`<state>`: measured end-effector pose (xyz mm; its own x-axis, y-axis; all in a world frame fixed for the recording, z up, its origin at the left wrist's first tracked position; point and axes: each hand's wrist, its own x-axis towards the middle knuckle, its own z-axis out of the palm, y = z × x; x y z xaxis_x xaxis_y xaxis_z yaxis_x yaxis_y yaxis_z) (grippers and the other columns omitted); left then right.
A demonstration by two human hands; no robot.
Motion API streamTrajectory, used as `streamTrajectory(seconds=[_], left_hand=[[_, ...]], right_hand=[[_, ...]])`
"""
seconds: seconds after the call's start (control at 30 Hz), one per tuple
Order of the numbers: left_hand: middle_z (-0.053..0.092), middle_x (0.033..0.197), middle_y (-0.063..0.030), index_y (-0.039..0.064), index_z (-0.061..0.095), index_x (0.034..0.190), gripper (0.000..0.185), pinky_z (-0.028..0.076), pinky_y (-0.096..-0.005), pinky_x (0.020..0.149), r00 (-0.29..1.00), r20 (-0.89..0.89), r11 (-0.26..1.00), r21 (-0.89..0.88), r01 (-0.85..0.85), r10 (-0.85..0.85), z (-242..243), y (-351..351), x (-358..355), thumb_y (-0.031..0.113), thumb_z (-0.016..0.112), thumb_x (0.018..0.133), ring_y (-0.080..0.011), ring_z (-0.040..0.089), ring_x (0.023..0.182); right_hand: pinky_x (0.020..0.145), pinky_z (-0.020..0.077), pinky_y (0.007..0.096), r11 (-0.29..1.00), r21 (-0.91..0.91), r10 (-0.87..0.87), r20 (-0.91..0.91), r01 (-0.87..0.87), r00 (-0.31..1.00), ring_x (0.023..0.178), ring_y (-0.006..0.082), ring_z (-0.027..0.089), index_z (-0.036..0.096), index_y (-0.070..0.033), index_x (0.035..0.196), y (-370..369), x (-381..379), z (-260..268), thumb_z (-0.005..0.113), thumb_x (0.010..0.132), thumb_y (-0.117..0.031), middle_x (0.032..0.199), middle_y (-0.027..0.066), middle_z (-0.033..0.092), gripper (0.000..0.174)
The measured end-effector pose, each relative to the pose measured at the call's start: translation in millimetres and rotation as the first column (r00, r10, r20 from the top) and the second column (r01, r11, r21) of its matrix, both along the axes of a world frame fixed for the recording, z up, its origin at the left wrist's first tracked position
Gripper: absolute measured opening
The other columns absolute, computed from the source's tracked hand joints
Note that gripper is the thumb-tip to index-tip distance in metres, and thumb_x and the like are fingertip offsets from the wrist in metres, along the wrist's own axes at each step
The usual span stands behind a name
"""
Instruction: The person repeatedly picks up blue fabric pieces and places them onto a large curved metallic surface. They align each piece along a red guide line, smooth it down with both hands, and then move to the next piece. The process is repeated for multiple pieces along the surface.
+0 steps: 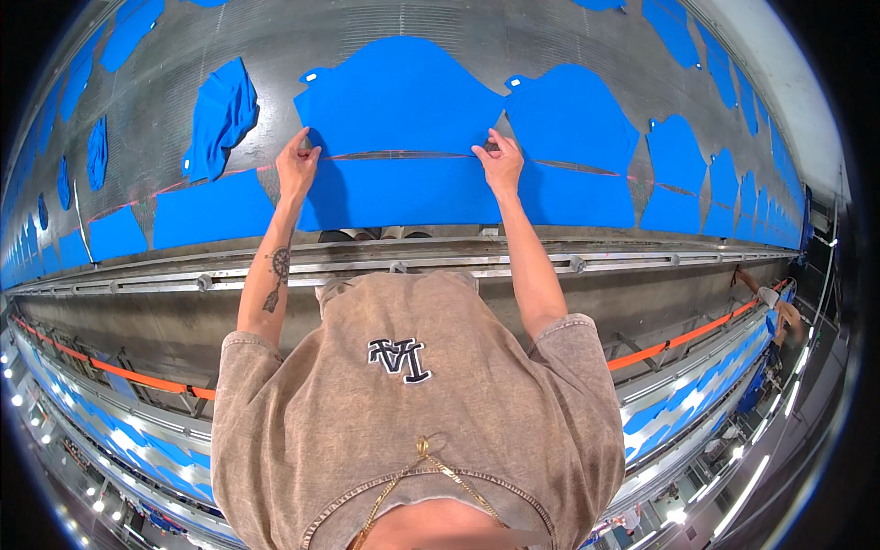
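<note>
My left hand (299, 161) is over the lower left corner of a large curved blue fabric panel (405, 96), index finger and thumb apart. At its lower right corner is my right hand (500, 161), thumb and index finger also spread. I see no cloth pinched in either hand, though the curled fingers are partly hidden. The panel lies flat with a small white tag (311, 77) on its upper left tab. Below it, a flat blue fabric strip (402, 192) runs along the table's near edge, with a narrow dark gap and a reddish line between them.
A crumpled blue fabric piece (223, 117) lies on the dark table (275, 41) at left. Another tagged blue panel (574, 117) adjoins at right, with several more beyond. A metal rail (399, 268) edges the table. Behind me are an orange bar (677, 340) and, far right, a person (784, 316).
</note>
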<state>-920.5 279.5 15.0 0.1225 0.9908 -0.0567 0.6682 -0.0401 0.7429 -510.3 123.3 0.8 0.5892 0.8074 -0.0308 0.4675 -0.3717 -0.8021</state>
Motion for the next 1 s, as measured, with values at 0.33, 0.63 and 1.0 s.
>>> streamTrajectory(seconds=[0.33, 0.63, 1.0], left_hand=[[0.077, 0.083, -0.0162, 0.007, 0.068, 0.136, 0.055, 0.058, -0.0376, 0.071, 0.999, 0.036, 0.999, -0.047, -0.025, 0.027, 6.7, -2.7, 3.3, 0.009, 0.081, 0.083, -0.0238, 0.075, 0.073], [0.077, 0.084, -0.0163, 0.006, 0.068, 0.136, 0.056, 0.059, -0.0369, 0.072, 0.996, 0.070, 0.996, -0.072, -0.046, 0.051, 8.5, -4.8, 4.5, 0.008, 0.081, 0.082, -0.0239, 0.075, 0.073], [0.077, 0.098, -0.0184, 0.004, 0.067, 0.136, 0.056, 0.059, -0.0368, 0.071, 0.998, 0.052, 0.997, -0.070, -0.029, 0.033, 7.1, -4.5, 4.5, 0.005, 0.081, 0.081, -0.0240, 0.076, 0.075]], right_hand=[[0.074, 0.0563, 0.0343, 1.000, -0.014, -0.017, 0.016, 0.017, 1.000, 0.079, 0.0198, 0.075, 0.075, -0.004, 0.124, 0.8, -3.0, 5.0, 0.094, 0.074, -0.019, 0.110, 0.0095, 0.073, 0.056], [0.071, 0.0557, 0.0345, 1.000, 0.005, -0.016, 0.067, 0.016, 0.998, 0.077, 0.0193, 0.073, 0.075, -0.003, 0.124, 0.3, -2.8, 4.6, 0.094, 0.075, -0.019, 0.107, 0.0089, 0.073, 0.055], [0.070, 0.0557, 0.0345, 0.999, 0.038, -0.010, 0.060, 0.008, 0.998, 0.076, 0.0184, 0.072, 0.075, -0.004, 0.124, -1.3, -3.1, 1.3, 0.094, 0.075, -0.018, 0.107, 0.0096, 0.072, 0.054]])
